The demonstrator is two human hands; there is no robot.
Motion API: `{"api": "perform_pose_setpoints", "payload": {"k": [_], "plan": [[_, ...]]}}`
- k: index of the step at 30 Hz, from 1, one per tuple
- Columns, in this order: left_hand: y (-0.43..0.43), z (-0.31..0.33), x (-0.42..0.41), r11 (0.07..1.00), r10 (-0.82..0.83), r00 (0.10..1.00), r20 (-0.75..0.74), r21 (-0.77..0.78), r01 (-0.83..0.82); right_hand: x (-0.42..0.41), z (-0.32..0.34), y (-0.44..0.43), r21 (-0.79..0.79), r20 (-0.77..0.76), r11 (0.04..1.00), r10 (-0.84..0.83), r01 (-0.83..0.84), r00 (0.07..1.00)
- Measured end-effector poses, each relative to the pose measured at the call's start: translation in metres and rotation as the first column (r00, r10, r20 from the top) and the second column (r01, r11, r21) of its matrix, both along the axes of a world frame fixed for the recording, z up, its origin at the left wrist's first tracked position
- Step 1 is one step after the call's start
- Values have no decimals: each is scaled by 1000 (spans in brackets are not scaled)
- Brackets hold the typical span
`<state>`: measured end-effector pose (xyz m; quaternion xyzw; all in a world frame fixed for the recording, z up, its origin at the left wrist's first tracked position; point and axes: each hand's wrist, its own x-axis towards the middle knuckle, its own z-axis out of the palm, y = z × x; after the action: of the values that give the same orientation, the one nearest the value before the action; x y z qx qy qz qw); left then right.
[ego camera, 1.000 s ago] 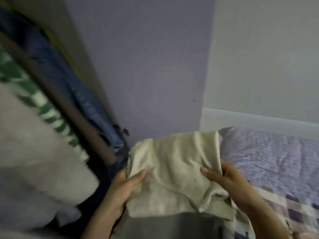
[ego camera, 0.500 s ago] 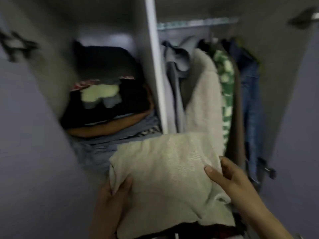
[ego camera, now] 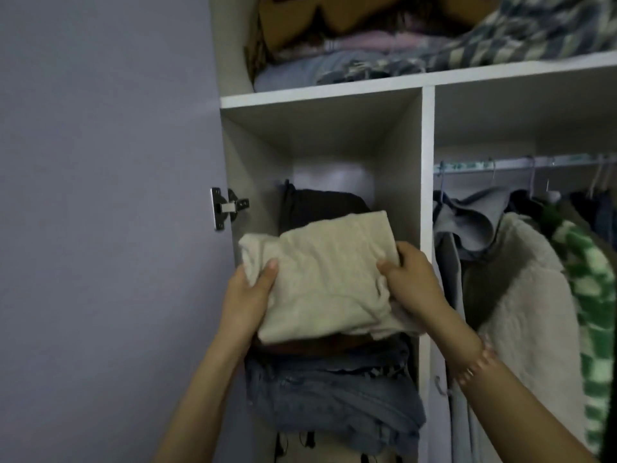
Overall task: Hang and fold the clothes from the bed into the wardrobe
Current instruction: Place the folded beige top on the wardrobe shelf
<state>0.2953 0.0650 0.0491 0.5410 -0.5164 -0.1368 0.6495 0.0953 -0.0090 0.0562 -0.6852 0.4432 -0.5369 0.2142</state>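
Both hands on the folded cream top [ego camera: 327,275], one at each side so the fold doesn't fall open. Left hand [ego camera: 248,295] grips the left edge: thumb [ego camera: 268,270] pressed on top, the other fingers hidden under the cloth, presumably supporting it. Right hand [ego camera: 414,282] grips the right edge, thumb on top and fingers curled round the side. The top sits at the mouth of the wardrobe's left compartment [ego camera: 397,168], resting on or just above the stack there; can't tell if it's fully set down. Under it is a dark layer, then folded denim [ego camera: 327,396], with a black folded garment [ego camera: 320,205] behind, further in. It's held flat and level, I'd say so it slides in on top of the pile. The white divider [ego camera: 427,195] is just beside my right hand, a tight fit. Right of it, the rail [ego camera: 521,163] with a fleece jacket [ego camera: 527,295] and a green checked garment [ego camera: 591,279] hanging. Next, probably push in and let go.
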Motion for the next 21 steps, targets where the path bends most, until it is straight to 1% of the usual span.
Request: {"api": "perform_pose_setpoints", "payload": {"k": [1, 2, 3, 4, 5, 6, 7, 8, 9, 10, 11, 12, 15, 16, 17, 19, 20, 21], "plan": [[-24, 11, 4, 1000, 21, 998, 67, 9, -22, 6, 13, -19, 4, -58, 997, -75, 75, 996], [-47, 18, 9, 996, 66, 988, 136, 51, -73, 11, 20, -34, 3, -131, 988, -155, 157, 979], [-69, 24, 11, 982, 126, 973, 195, 116, -150, 17, 27, -49, -17, -229, 972, -231, 234, 945], [-86, 26, 11, 949, 193, 945, 263, 195, -248, 23, 27, -60, -40, -324, 958, -280, 282, 904], [-101, 23, 10, 905, 253, 894, 370, 237, -354, 30, 23, -71, -59, -408, 957, -284, 285, 868], [-115, 18, 7, 876, 277, 821, 500, 220, -430, 37, 16, -83, -65, -476, 968, -243, 242, 845], [-126, 10, 2, 873, 248, 737, 628, 184, -451, 44, 4, -92, -46, -531, 983, -175, 178, 829], [-136, -1, -4, 887, 182, 667, 723, 172, -428, 51, -10, -97, -13, -560, 992, -114, 129, 820], [-151, -9, -7, 901, 106, 631, 768, 194, -388, 55, -19, -107, 5, -569, 994, -88, 111, 818], [-159, -17, -7, 901, 41, 630, 775, 244, -359, 57, -26, -112, 5, -562, 993, -93, 115, 822], [-167, -20, -4, 896, 11, 651, 759, 282, -343, 58, -28, -118, -17, -552, 992, -113, 124, 826], [-176, -21, 0, 897, 11, 671, 741, 289, -334, 58, -27, -126, -46, -545, 990, -135, 131, 828], [-190, -18, 5, 896, 7, 676, 737, 296, -332, 61, -14, -143, -96, -536, 987, -158, 127, 830], [-195, -16, 6, 891, 0, 681, 732, 309, -332, 63, -9, -148, -92, -554, 990, -142, 109, 820], [-199, -14, 7, 882, -8, 687, 726, 329, -337, 65, -5, -155, -53, -589, 996, -90, 73, 803], [-203, -12, 6, 863, -18, 694, 720, 361, -353, 68, 3, -166, 95, -685, 995, 74, -12, 725], [-206, -11, 7, 856, -22, 689, 724, 370, -362, 70, 6, -175, 175, -705, 984, 149, -33, 694], [-209, -11, 6, 849, -26, 683, 730, 377, -371, 72, 8, -182, 231, -700, 972, 194, -40, 687]]}}
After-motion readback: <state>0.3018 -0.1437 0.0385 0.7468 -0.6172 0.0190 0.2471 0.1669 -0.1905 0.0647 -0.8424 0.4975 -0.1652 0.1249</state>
